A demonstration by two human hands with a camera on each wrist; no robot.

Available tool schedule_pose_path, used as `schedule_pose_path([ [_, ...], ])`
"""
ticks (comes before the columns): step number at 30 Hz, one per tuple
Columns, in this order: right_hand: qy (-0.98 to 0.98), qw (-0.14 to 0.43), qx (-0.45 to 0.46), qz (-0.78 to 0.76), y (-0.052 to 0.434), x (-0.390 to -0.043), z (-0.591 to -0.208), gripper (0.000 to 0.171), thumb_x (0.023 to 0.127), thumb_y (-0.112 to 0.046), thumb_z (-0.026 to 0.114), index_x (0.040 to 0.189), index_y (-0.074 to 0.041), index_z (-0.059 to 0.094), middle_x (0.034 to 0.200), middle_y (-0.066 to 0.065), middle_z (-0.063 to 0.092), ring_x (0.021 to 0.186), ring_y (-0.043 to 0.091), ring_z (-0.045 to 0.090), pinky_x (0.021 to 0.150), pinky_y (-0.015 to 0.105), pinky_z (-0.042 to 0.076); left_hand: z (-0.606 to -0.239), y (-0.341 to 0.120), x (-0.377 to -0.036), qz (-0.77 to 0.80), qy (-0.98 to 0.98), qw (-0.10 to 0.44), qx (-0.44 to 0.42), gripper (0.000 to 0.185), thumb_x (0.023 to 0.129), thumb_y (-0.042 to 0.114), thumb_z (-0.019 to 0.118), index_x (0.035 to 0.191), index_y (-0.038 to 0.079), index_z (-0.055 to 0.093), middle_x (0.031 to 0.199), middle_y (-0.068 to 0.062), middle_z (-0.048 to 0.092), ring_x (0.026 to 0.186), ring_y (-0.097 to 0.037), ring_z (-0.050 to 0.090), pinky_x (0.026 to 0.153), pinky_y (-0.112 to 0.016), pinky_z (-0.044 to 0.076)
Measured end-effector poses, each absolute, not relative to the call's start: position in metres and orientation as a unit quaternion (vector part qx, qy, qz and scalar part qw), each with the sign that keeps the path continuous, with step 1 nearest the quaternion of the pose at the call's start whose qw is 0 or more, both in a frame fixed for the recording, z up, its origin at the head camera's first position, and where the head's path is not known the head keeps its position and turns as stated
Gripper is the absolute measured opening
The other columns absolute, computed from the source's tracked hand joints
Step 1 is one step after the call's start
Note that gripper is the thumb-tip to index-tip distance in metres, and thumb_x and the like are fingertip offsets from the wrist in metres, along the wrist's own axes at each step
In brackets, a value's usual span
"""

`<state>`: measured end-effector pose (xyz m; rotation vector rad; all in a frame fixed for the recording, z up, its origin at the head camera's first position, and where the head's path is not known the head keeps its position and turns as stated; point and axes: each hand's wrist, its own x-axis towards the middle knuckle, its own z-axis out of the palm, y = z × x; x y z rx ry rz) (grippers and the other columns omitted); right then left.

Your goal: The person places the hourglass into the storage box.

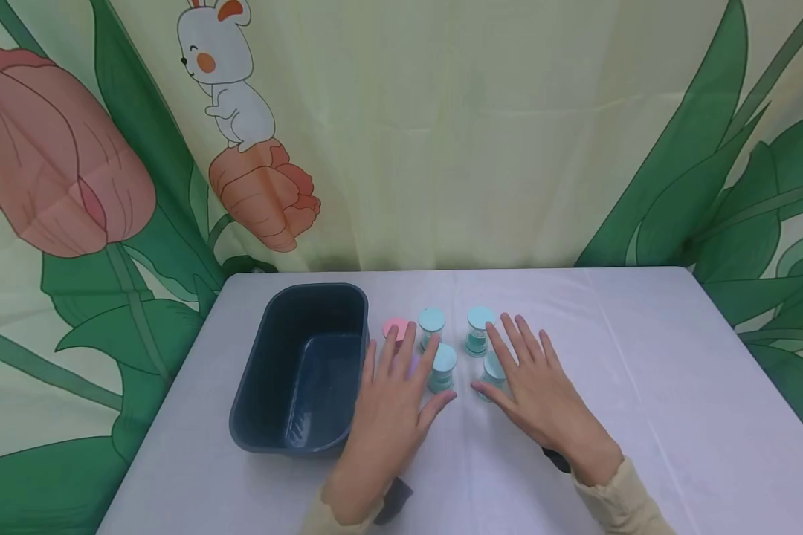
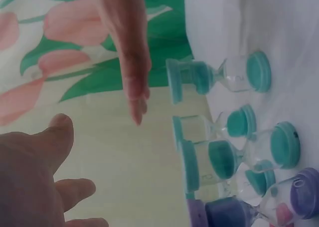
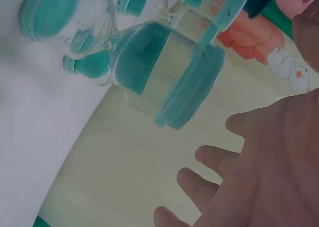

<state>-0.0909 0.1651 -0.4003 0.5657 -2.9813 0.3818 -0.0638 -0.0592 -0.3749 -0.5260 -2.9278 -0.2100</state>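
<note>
The left hand [image 1: 389, 409] and right hand [image 1: 545, 397], fingers spread, hover over teal, pink and purple hourglasses [image 1: 444, 360] beside a navy tub [image 1: 321, 383].

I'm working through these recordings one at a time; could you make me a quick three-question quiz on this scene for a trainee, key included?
1. True or false: the left grip is holding the purple hourglass.
2. Which grip is nearer the dark blue bin?
A) left
B) right
C) both equally near
3. Fill in the number: there are ____ teal-capped hourglasses on the white-covered table.

Key:
1. False; it holds nothing.
2. A
3. Four
</note>
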Motion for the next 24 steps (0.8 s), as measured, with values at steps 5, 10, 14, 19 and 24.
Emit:
schedule_pose_path([
  [5, -0.971, 0.037, 0.190, 0.138, 0.168, -0.092, -0.396, 0.083, 0.098, -0.055, 0.051, 0.157, -0.006, 0.021, 0.164, 0.020, 0.015, 0.151, 0.040, 0.012, 0.118, 0.060, 0.013, -0.367, -0.066, -0.062, -0.095, -0.976, 0.085, -0.175, 0.072, 0.097, 0.062, 0.046, 0.157, 0.027, 0.029, 0.163, -0.009, 0.026, 0.151, -0.033, 0.021, 0.118, -0.058, 0.018],
  [10, -0.968, 0.043, 0.201, 0.144, 0.171, -0.093, -0.394, 0.082, 0.098, -0.053, 0.052, 0.157, -0.006, 0.021, 0.162, 0.020, 0.017, 0.149, 0.040, 0.016, 0.117, 0.059, 0.016, -0.361, -0.078, -0.061, -0.121, -0.974, 0.104, -0.162, 0.070, 0.095, 0.058, 0.054, 0.155, 0.027, 0.035, 0.161, -0.008, 0.031, 0.149, -0.032, 0.025, 0.117, -0.058, 0.021],
  [14, -0.965, 0.045, 0.207, 0.151, 0.172, -0.094, -0.393, 0.082, 0.098, -0.052, 0.053, 0.157, -0.006, 0.019, 0.160, 0.020, 0.020, 0.146, 0.039, 0.020, 0.116, 0.057, 0.019, -0.358, -0.091, -0.062, -0.123, -0.975, 0.113, -0.146, 0.070, 0.094, 0.055, 0.058, 0.154, 0.026, 0.037, 0.161, -0.010, 0.031, 0.147, -0.034, 0.028, 0.118, -0.057, 0.022],
  [19, -0.964, 0.049, 0.212, 0.156, 0.174, -0.094, -0.394, 0.081, 0.099, -0.050, 0.054, 0.158, -0.007, 0.018, 0.158, 0.021, 0.023, 0.143, 0.041, 0.026, 0.114, 0.057, 0.024, -0.356, -0.103, -0.062, -0.118, -0.979, 0.112, -0.125, 0.071, 0.094, 0.054, 0.059, 0.154, 0.024, 0.037, 0.161, -0.011, 0.032, 0.147, -0.034, 0.030, 0.117, -0.055, 0.023],
  [24, -0.960, 0.067, 0.222, 0.159, 0.175, -0.095, -0.397, 0.082, 0.097, -0.047, 0.059, 0.157, -0.006, 0.020, 0.156, 0.022, 0.028, 0.139, 0.043, 0.033, 0.111, 0.057, 0.029, -0.355, -0.112, -0.061, -0.135, -0.977, 0.119, -0.113, 0.072, 0.093, 0.051, 0.063, 0.154, 0.023, 0.038, 0.159, -0.012, 0.035, 0.145, -0.033, 0.033, 0.117, -0.055, 0.025],
])
